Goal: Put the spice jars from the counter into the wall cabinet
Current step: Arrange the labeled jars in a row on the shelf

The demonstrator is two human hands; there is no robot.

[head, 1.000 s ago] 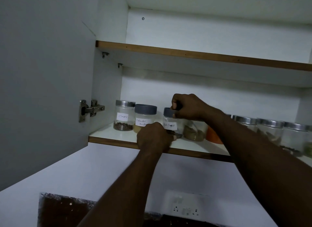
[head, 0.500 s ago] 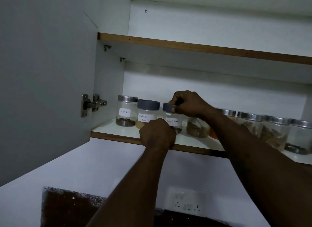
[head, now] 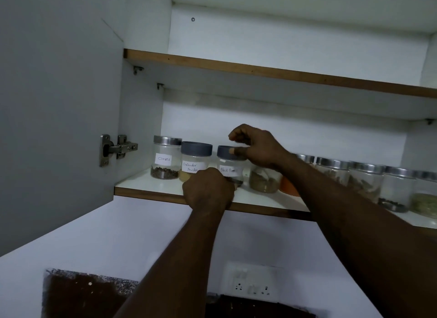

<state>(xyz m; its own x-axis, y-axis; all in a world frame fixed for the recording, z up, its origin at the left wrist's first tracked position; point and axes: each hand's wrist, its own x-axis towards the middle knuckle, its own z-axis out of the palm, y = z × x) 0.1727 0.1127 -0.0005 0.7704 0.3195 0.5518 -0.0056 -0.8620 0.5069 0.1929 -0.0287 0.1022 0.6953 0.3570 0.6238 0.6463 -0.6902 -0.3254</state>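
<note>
Grey is the open cabinet door (head: 59, 104) on the far left, swung wide so the lower shelf (head: 146, 184) is easy to reach. On the shelf, the Cloves jar (head: 165, 161) and the Coriander Powder jar (head: 195, 162) stand side by side. Their paper labels face the front so the names can be read.

Next comes the left hand (head: 208, 192). It is curled at the bottom of the Black Pepper jar (head: 231, 170). I think it grips the base to stop the jar sliding, but its fingers hide behind the knuckles.

This jar is on the shelf, near the front edge, just beside the Coriander Powder jar. It stands straight up, so its long way runs up and down. Its grey lid is on top and its label faces the person.

The right hand (head: 257, 149) is at the lid. Its thumb presses the lid's side and its fingers curl over the top in a loose hold, likely to turn the label forward.

Further right, more jars (head: 332, 170) stand in a row.
</note>
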